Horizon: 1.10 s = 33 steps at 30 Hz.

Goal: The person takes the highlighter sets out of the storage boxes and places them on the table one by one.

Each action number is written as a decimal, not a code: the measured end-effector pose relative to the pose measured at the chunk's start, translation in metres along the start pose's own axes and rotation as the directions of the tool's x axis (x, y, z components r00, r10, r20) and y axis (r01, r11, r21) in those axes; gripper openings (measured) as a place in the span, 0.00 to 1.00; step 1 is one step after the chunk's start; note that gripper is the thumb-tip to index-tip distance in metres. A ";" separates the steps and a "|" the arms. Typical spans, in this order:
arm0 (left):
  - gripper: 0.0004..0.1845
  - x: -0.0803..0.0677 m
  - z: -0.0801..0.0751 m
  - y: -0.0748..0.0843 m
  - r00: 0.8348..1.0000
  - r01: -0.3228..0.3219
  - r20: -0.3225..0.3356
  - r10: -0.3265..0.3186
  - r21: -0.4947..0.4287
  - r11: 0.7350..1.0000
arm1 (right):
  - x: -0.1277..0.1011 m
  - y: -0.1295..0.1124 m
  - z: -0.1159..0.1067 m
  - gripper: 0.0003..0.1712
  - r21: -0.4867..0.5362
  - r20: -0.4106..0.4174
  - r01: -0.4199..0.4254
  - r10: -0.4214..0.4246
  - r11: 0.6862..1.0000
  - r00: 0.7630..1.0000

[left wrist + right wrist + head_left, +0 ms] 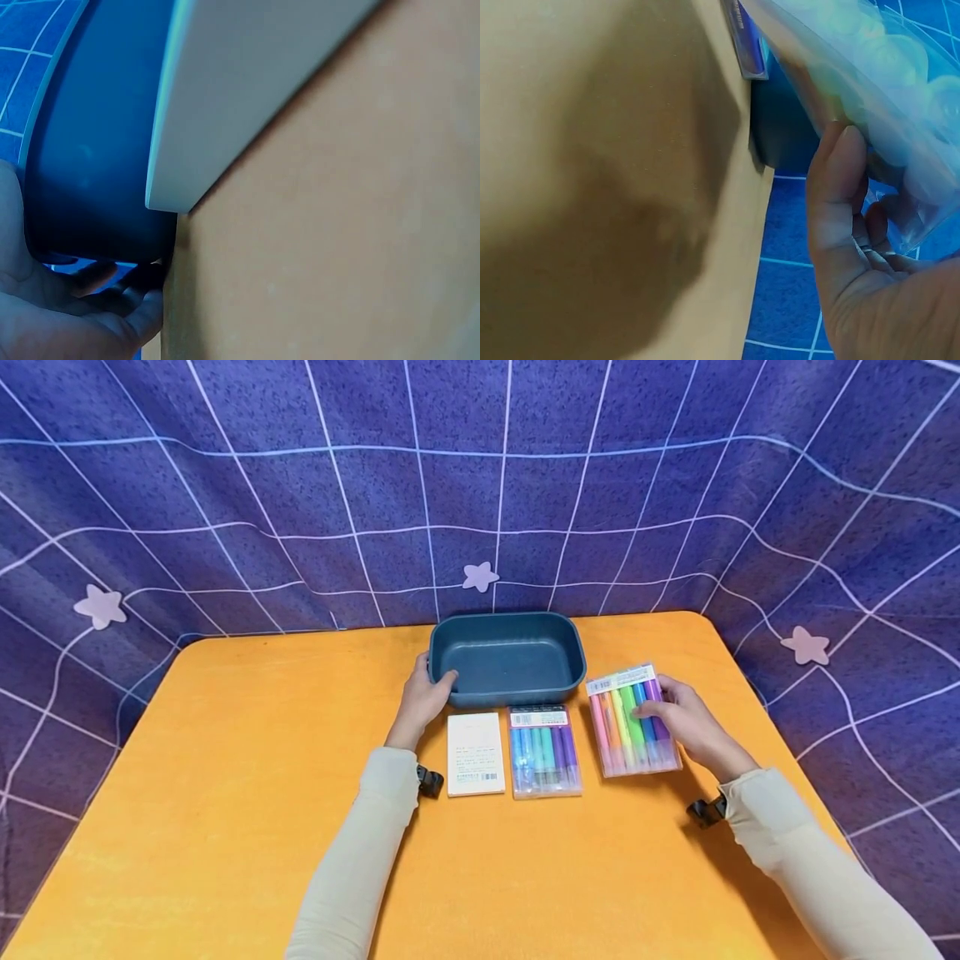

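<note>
My left hand point(424, 697) grips the left end of a dark blue plastic bin point(510, 697), its thumb over the rim and its fingers outside. In the left wrist view those fingers point(146, 315) curl against the bin's end wall. My right hand point(686, 718) holds a clear pack of rainbow-coloured markers point(628, 731) by its right side, thumb across the front. The right wrist view shows that pack point(900, 97) raised off the table. In front of the bin lie a white box point(476, 756) with small print and a second clear pack of blue, teal and purple markers point(546, 756).
All this is on a table with an orange top point(247, 777). Behind it hangs a purple-blue curtain point(375, 493) with a white grid and pale stars. The bin stands near the table's back edge. Both wrists wear small black camera mounts point(430, 782).
</note>
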<state>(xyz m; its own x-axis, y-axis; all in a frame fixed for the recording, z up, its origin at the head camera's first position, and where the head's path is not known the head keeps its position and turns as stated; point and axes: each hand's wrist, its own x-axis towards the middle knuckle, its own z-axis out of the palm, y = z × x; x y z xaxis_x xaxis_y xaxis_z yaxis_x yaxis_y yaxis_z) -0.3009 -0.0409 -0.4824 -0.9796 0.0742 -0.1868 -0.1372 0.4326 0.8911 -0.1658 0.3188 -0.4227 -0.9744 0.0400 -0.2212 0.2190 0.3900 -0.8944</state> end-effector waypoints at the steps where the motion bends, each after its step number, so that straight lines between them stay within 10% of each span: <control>1: 0.37 0.000 0.000 0.000 1.000 0.001 0.000 -0.001 0.001 1.000 | 0.000 0.001 0.000 0.32 0.008 0.003 -0.003 0.003 1.000 1.000; 33: 0.38 -0.001 0.000 0.002 1.000 -0.011 -0.008 0.011 0.026 1.000 | 0.006 0.020 0.015 0.37 0.075 0.083 -0.121 0.115 0.990 0.990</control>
<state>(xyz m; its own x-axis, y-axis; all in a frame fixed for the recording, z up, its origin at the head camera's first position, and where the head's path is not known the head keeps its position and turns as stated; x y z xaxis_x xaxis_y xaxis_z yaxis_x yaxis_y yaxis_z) -0.3006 -0.0400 -0.4801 -0.9822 0.0717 -0.1734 -0.1225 0.4548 0.8821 -0.1661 0.3126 -0.4478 -0.9354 0.0081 -0.3536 0.3383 0.3123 -0.8877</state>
